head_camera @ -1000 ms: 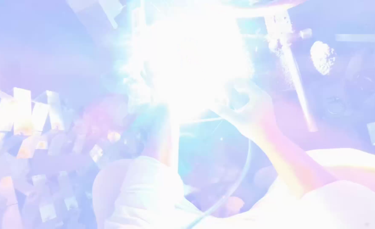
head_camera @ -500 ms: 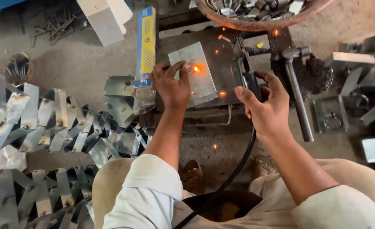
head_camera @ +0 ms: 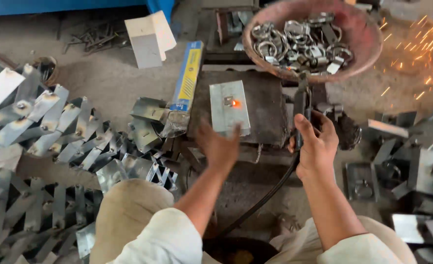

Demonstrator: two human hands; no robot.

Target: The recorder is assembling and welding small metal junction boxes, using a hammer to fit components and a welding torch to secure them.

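The plate (head_camera: 229, 107) lies flat on the dark block (head_camera: 270, 115) in front of the person, a small bracket near its middle and an orange glowing spot just beside that. The left hand (head_camera: 220, 146) hangs just below the plate's near edge, palm loose, fingers spread and a little blurred, holding nothing. Whether its fingertips touch the plate's edge I cannot tell; they overlap it from this angle.

The right hand (head_camera: 316, 146) is off to the right of the plate, past the block's right edge, closed round the welding holder (head_camera: 302, 105). The holder stands up out of the fist and points away from the person toward the bowl (head_camera: 368, 54). A black cable (head_camera: 270, 193) runs from under that fist down between the knees.

The reddish bowl sits beyond the block, full of metal rings and clips. A blue and yellow box (head_camera: 188, 78) lies just left of the plate, at the block's left side. Folded metal pieces (head_camera: 55, 127) are heaped over the floor to the left, more plates (head_camera: 412, 171) to the right. Sparks (head_camera: 412, 44) fly in the far right corner.
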